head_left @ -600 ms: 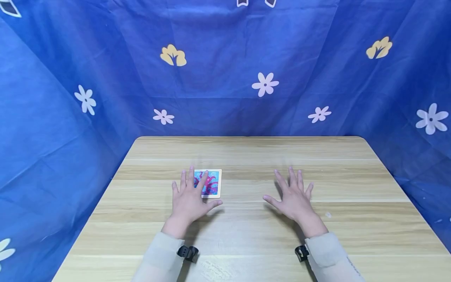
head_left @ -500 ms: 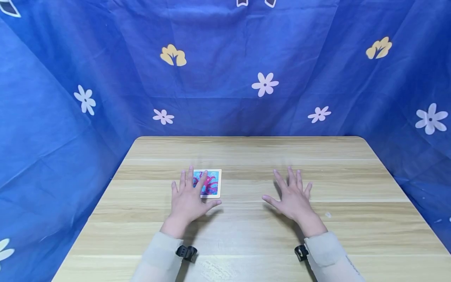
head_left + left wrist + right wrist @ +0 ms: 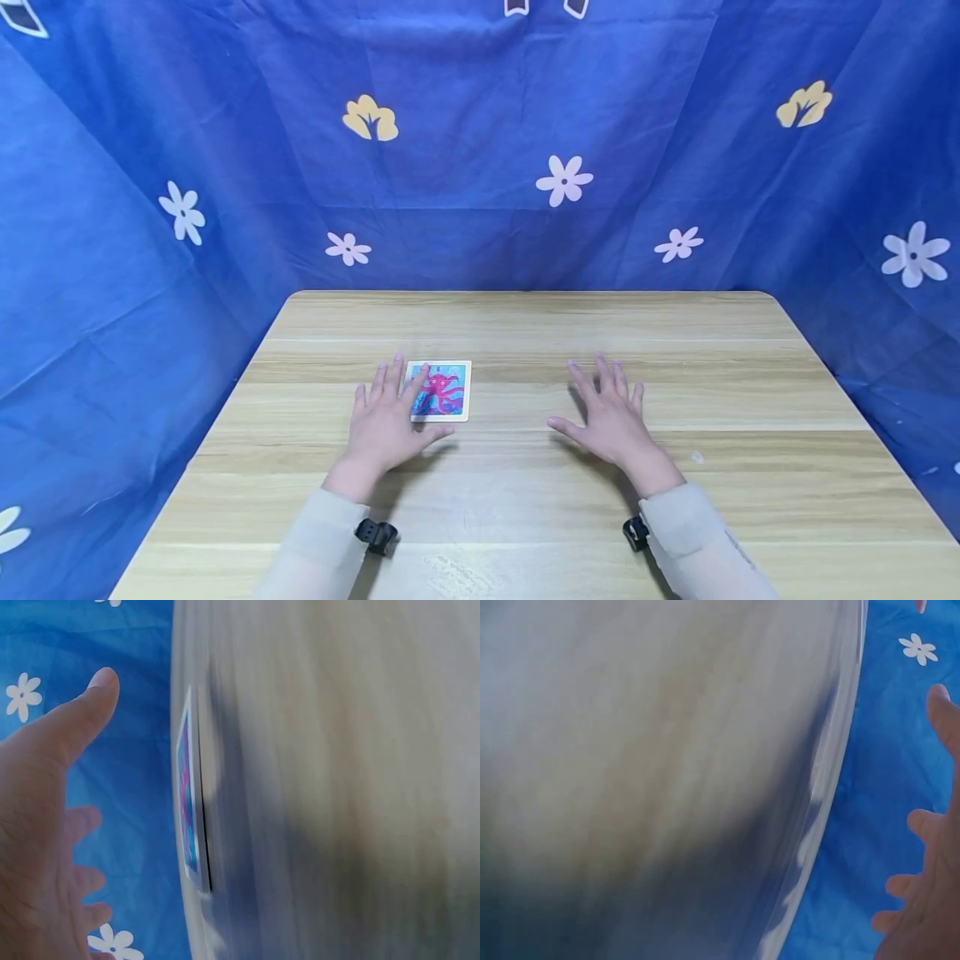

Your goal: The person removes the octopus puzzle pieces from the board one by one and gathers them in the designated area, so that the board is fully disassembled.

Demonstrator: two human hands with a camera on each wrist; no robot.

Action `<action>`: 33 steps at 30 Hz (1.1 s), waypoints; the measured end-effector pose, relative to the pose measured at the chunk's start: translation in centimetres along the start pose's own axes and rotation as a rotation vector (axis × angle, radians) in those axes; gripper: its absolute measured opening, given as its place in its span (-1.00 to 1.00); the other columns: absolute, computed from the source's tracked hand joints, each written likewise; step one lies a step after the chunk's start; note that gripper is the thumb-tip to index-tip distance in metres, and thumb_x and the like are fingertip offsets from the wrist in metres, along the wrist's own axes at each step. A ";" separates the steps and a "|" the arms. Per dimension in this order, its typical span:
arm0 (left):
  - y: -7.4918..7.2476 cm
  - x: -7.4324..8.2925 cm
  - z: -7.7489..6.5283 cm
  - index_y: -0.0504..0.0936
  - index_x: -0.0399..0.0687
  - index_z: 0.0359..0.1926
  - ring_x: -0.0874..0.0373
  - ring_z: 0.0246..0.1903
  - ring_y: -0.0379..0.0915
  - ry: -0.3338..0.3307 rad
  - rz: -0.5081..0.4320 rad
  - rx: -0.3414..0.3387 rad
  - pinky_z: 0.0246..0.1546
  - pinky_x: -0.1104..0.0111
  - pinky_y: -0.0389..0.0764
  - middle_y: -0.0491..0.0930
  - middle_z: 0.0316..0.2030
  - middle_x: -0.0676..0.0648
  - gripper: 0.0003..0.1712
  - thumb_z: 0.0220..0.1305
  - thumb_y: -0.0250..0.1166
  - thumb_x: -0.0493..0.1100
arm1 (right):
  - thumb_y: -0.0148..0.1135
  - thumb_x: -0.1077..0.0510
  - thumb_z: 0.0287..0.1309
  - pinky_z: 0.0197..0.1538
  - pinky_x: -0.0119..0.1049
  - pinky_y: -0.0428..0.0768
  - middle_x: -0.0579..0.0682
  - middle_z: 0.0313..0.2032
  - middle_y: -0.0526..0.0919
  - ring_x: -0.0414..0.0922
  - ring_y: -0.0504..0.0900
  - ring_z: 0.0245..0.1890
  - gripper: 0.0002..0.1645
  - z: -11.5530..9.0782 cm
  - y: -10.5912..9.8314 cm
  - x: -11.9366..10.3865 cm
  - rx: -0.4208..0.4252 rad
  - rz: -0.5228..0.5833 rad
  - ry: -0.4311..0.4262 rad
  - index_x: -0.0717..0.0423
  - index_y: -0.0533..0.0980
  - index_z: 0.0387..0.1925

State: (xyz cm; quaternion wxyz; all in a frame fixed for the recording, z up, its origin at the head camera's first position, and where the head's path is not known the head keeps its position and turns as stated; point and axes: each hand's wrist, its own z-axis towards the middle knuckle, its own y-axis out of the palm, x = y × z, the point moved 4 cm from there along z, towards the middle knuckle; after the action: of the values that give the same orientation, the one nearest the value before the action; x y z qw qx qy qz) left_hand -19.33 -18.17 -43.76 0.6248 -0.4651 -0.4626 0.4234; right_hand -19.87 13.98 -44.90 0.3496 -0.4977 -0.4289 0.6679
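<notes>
Moved left hand (image 3: 382,433) and right hand (image 3: 611,425) slightly towards the left edge of the worktop (image 3: 525,483) — baring more of the octopus card (image 3: 446,390), between centre and far left corner. Gripping nothing, with fingers spread on both — probably hovering, hard to be sure.

The square card (image 3: 450,392) has a cream border and a blue field with a pink octopus. The tabletop (image 3: 510,475) shows light tan woodgrain with browner bands. The backdrop (image 3: 465,75) is blue, printed with white flowers (image 3: 558,190) and yellow plant motifs (image 3: 362,108). Both sleeves (image 3: 315,542) are pale grey; the wrist devices (image 3: 382,538) are black.
</notes>
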 end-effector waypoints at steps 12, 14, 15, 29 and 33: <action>-0.5 -2.6 0.1 0.16 -0.02 0.45 -0.25 0.39 -0.17 0.051 0.039 -0.021 0.28 -0.23 -0.06 -0.05 0.44 -0.26 0.17 -0.06 0.24 0.52 | 0.25 -0.44 -0.03 0.27 0.40 -0.20 0.21 0.44 -0.07 0.29 -0.12 0.39 0.10 1.1 0.6 -2.1 -0.027 0.023 -0.094 -0.08 0.12 0.45; -0.6 -3.0 0.1 0.16 -0.04 0.44 -0.24 0.39 -0.16 0.062 0.043 -0.027 0.28 -0.23 -0.04 -0.03 0.43 -0.26 0.17 -0.05 0.23 0.52 | 0.25 -0.42 -0.02 0.28 0.39 -0.19 0.19 0.45 -0.07 0.28 -0.11 0.40 0.09 1.3 0.7 -2.4 -0.042 0.034 -0.102 -0.07 0.13 0.45; -0.7 -3.2 0.1 0.16 -0.04 0.44 -0.24 0.39 -0.15 0.069 0.043 -0.032 0.28 -0.22 -0.03 -0.03 0.44 -0.25 0.17 -0.05 0.22 0.52 | 0.26 -0.41 -0.01 0.29 0.39 -0.18 0.19 0.45 -0.07 0.28 -0.11 0.40 0.08 1.5 0.8 -2.6 -0.047 0.041 -0.108 -0.06 0.13 0.45; -1.0 -5.3 0.5 0.16 -0.05 0.44 -0.22 0.37 -0.06 0.175 -0.016 -0.087 0.29 -0.20 -0.03 -0.03 0.44 -0.23 0.11 0.01 0.28 0.43 | 0.23 -0.41 0.02 0.35 0.23 -0.07 0.18 0.41 0.08 0.19 -0.02 0.40 0.06 3.6 2.1 -4.8 -0.122 0.010 -0.180 0.01 0.16 0.43; -1.1 -5.6 0.7 0.19 -0.08 0.43 -0.22 0.36 -0.03 0.197 -0.027 -0.091 0.29 -0.19 0.01 0.03 0.42 -0.26 0.07 0.03 0.31 0.38 | 0.23 -0.41 0.02 0.36 0.21 -0.07 0.18 0.41 0.09 0.18 0.00 0.40 0.07 4.1 2.6 -5.4 -0.149 0.013 -0.190 0.01 0.15 0.43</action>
State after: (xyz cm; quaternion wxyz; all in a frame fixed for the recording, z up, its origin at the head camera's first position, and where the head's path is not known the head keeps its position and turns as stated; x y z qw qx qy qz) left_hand -21.06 -23.62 -43.65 0.6510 -0.5264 -0.4238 0.3457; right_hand -22.52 7.23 -44.78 0.2648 -0.4595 -0.5054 0.6806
